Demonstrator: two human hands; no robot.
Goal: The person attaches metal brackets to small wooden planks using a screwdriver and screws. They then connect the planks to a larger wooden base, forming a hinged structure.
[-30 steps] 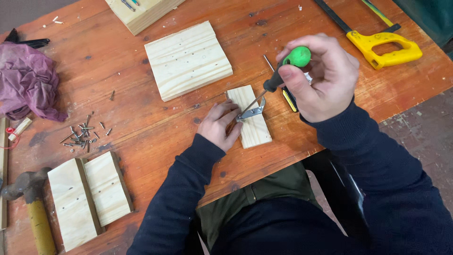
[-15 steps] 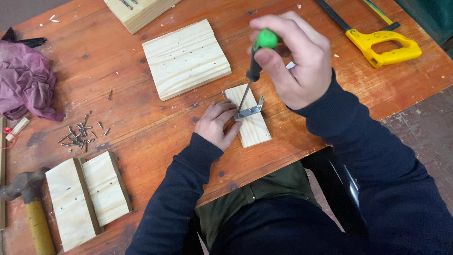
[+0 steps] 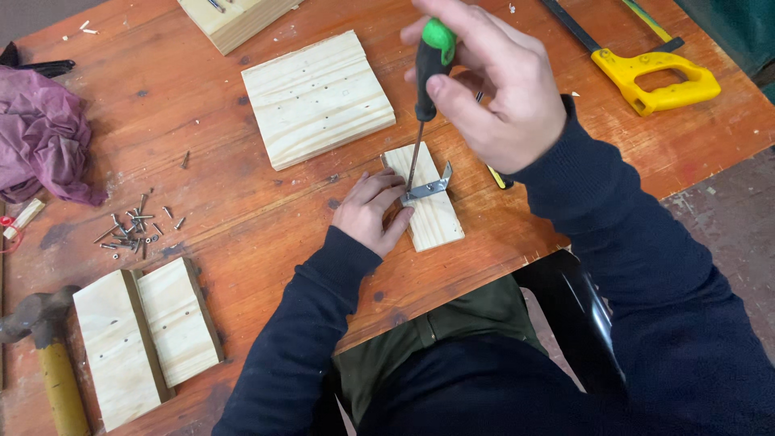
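Observation:
A small pale wood block lies on the orange-brown table with a bent metal bracket across it. My left hand rests at the block's left edge, fingers pressing the bracket's end. My right hand grips a green-and-black screwdriver, held nearly upright, its tip down on the bracket beside my left fingers.
A square pine board lies behind the block. Loose screws are scattered at the left, near a purple cloth. A two-plank piece and a hammer sit at front left. A yellow-handled saw lies far right.
My right hand swung the screwdriver from a tilted hold at the right to nearly upright over the bracket, bringing its tip down onto it. My left hand stayed on the block.

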